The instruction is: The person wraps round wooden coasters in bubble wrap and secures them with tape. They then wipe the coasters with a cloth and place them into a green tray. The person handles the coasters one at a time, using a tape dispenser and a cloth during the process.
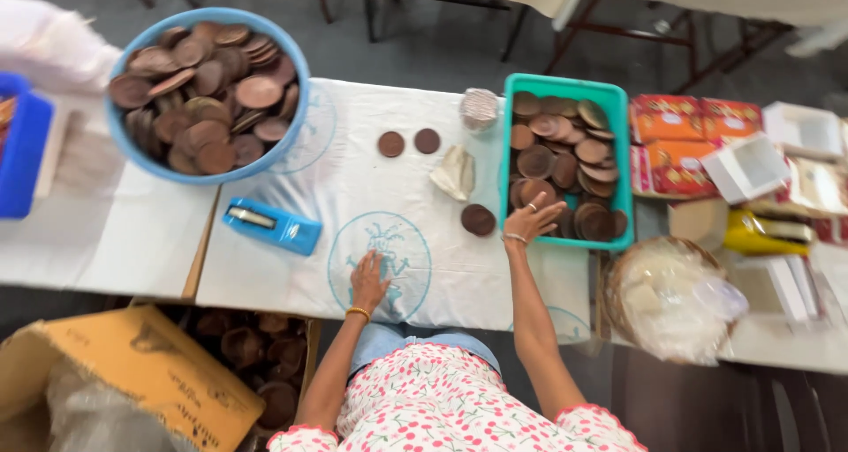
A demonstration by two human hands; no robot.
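Discs [565, 156] fill the green tray [618, 99], stacked loose and overlapping, and the right hand [533, 221] is at the tray's near-left corner, fingers spread wide over the pile, holding nothing that can be seen. The left hand [368, 278] lies flat and open on the white cloth [353, 187], bracing. To do this well, the judgement is to pinch one disc by its rim from the top layer, not drag from under, since the pile looks ready to slide. They are round, flat, reddish-brown, matt, like unglazed clay, some darker than others. One disc [478, 220] lies alone on the cloth just beside the right hand, two more [409, 142] sit farther up, and a blue tub [141, 161] at the left holds a bigger heap.
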